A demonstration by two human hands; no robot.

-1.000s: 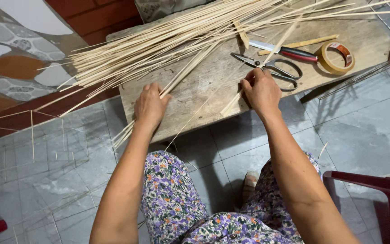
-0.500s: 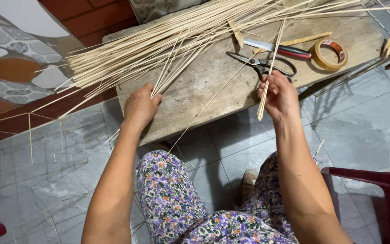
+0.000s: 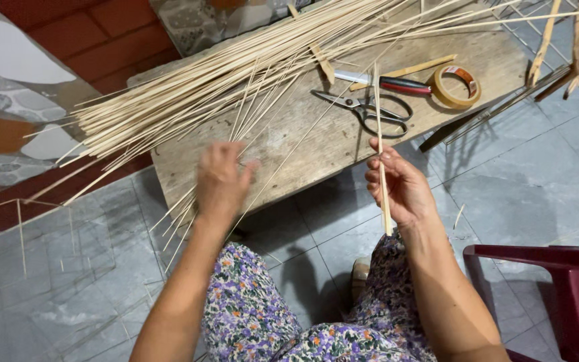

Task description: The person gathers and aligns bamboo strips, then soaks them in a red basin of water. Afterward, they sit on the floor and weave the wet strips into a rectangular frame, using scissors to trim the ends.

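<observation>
Pinching thin pale bamboo strip (image 3: pixel 381 144) upright in right hand (image 3: pixel 399 188), fingers closed round lower half. Left hand (image 3: pixel 222 179) blurred, fingers loosely spread over loose pale bamboo splints (image 3: pixel 189 100) at worn wooden desk (image 3: pixel 316 151) edge. Best kept clear of steel scissors (image 3: pixel 368 108) just beyond; light grip, strip likely snaps.

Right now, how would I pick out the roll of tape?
Find the worn wooden table under the pale stick pile. At its far right end, past the scissors, lies the tape roll: the only round, tan ring among straight things.

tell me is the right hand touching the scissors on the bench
Apart. The head view shows the right hand closed on a thin stick, with bare bench wood between it and the scissors.
</observation>
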